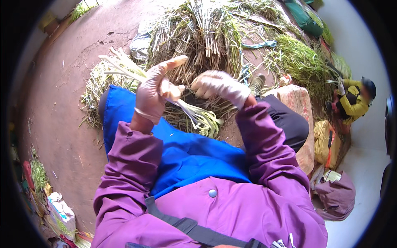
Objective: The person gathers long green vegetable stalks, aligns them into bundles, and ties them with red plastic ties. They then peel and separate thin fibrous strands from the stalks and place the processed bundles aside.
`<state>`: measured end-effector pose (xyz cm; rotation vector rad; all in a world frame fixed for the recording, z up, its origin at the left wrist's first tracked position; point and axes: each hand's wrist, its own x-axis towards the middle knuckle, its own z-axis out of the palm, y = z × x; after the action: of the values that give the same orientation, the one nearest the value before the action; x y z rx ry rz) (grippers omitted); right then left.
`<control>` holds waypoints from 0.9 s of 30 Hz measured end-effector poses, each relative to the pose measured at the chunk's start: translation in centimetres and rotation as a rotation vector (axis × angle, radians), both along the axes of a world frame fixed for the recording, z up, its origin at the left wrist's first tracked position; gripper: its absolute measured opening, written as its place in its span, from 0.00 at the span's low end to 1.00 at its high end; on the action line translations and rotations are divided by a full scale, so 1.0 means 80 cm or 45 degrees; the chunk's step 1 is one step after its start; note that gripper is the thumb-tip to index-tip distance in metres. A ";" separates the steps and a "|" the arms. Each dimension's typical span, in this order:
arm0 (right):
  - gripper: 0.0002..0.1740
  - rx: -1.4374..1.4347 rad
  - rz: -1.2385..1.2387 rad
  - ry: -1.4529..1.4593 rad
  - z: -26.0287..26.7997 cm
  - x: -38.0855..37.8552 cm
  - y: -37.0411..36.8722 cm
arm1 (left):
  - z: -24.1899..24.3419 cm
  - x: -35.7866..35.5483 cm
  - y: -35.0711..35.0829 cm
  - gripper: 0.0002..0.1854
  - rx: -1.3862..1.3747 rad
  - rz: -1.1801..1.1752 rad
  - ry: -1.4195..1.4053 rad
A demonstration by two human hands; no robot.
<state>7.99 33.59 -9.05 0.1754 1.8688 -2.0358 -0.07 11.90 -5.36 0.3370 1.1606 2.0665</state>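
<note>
My left hand (152, 93), in a thin translucent glove, is closed around a small bunch of pale stalks (128, 68). Its index finger points out to the right. One end of the bunch sticks out at upper left; the other, with white and green strands (203, 119), hangs at lower right over my blue apron (195, 158). Close to the left fingertips is my right hand (217, 86), also gloved, blurred, with its fingers curled. Whether anything is between those fingers cannot be made out. Just beyond both hands lies a large heap of long stalks (198, 46).
Cut plant scraps (96, 90) lie on the reddish floor (68, 124) at left. A green plant pile (297, 59) is at upper right. A person in a yellow jacket (355, 99) crouches by the wall. Beside my right knee stand a pale sack (299, 102) and a yellow package (325, 142).
</note>
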 end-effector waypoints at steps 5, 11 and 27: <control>0.52 1.557 -0.549 -0.082 -0.057 -0.135 0.101 | -0.032 -0.025 0.029 0.23 -0.195 0.075 -0.052; 0.62 1.826 -0.617 -0.413 -0.126 -0.210 0.088 | -0.066 -0.039 0.040 0.18 -0.295 -0.052 -0.148; 0.25 0.002 -0.922 0.221 -0.037 -0.112 0.129 | -0.066 -0.042 0.037 0.21 -0.322 -0.130 -0.048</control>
<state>-1.01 43.94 -11.99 0.8000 2.1146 -2.5676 -3.45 14.89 -10.65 0.2284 1.3359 1.8055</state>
